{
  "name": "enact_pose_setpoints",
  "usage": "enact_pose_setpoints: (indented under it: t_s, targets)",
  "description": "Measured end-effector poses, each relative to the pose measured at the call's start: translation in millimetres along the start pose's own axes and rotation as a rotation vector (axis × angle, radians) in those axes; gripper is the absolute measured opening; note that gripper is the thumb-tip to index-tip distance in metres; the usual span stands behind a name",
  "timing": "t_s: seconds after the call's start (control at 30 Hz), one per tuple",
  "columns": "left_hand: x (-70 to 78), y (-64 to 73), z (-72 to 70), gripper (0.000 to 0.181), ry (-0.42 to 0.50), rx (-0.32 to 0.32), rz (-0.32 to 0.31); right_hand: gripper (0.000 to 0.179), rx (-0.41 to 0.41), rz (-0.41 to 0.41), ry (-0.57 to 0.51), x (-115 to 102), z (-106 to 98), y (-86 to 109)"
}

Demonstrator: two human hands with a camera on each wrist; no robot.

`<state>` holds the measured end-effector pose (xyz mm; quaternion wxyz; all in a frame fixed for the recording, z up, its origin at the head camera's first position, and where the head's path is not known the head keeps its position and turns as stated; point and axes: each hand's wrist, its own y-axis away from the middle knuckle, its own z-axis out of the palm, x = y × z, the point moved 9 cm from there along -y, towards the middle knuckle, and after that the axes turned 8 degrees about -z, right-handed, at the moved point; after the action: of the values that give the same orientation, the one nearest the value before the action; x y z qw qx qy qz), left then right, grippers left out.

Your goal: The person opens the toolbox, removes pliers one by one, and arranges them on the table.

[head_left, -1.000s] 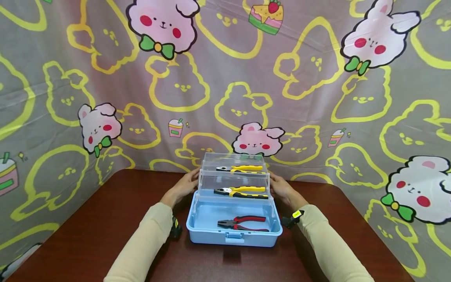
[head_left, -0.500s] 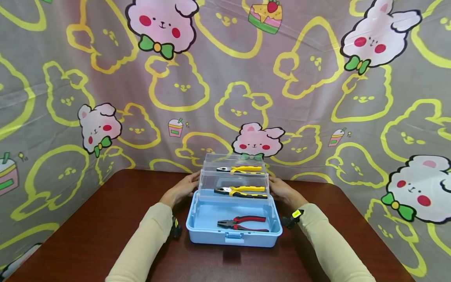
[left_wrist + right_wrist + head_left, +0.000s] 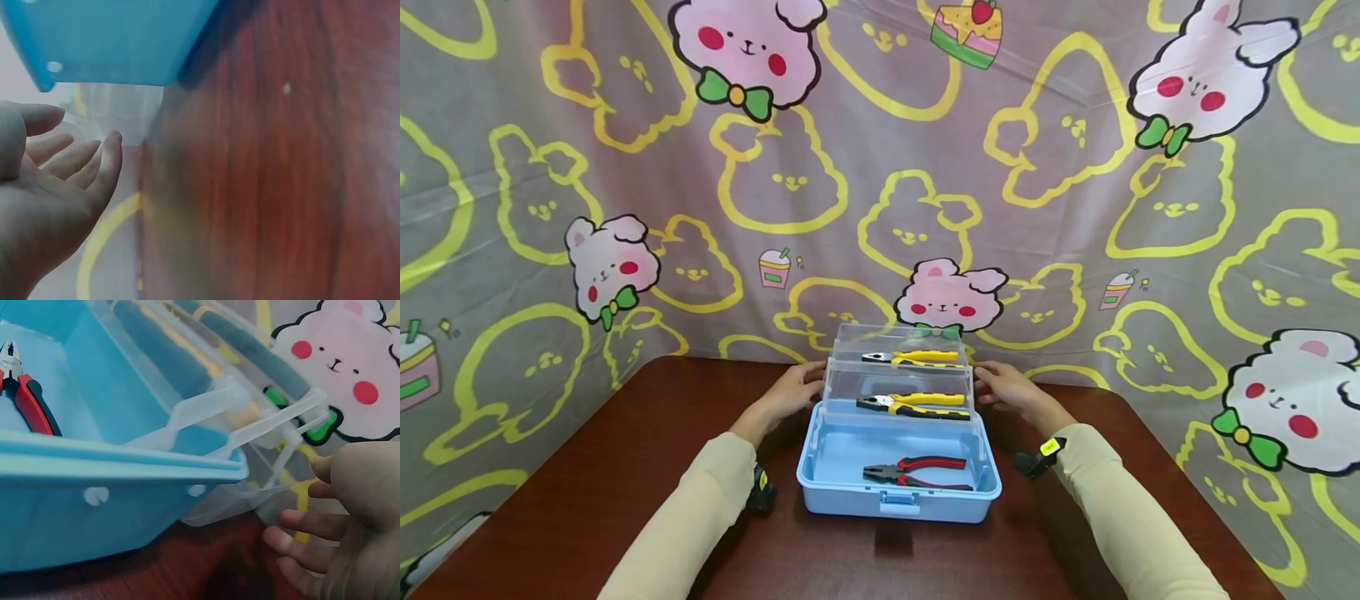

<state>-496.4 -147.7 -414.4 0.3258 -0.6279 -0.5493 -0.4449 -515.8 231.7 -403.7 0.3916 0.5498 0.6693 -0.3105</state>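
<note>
A light blue toolbox [image 3: 895, 504] stands on the table with its clear tiered trays [image 3: 842, 379] raised at the back. Red-and-black pliers [image 3: 917, 472] lie in its base. One pair of yellow-and-black pliers [image 3: 913, 404] is in the lower tray, another yellow-and-black pair [image 3: 913, 359] in the upper one. My left hand [image 3: 786, 396] is beside the trays on the left, fingers loosely bent and apart from the box in the left wrist view. On the other side my right hand [image 3: 1011, 392] has relaxed, spread fingers, holding nothing; the right wrist view shows a gap to the hinged tray arms [image 3: 275, 422].
The dark red-brown table [image 3: 647, 450] extends on both sides of the toolbox. A patterned cloth [image 3: 805, 200] with cartoon rabbits hangs behind it, close to the trays.
Both hands have moved slightly outward, away from the sides of the box. The right wrist has shifted rightward. The toolbox and pliers have stayed in place.
</note>
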Motion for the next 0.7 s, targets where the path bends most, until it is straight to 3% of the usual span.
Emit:
enact_pose_setpoints:
  t_s: [0.23,0.5,0.7]
  targets:
    - [15.0,25.6,-6.9,0.049,-0.111,0.029,0.044,0.053,0.021,-0.064,0.060,-14.8,-14.2,6.2]
    - [28.2,53.1,-12.2,0.046,-0.264,0.102,0.150,0.051,0.032,-0.143,0.130,-37.3,-16.1,14.1]
    - [40.1,79.6,-5.6,0.060,-0.338,0.102,0.217,0.048,0.108,-0.235,0.237,-60.0,-22.1,19.8]
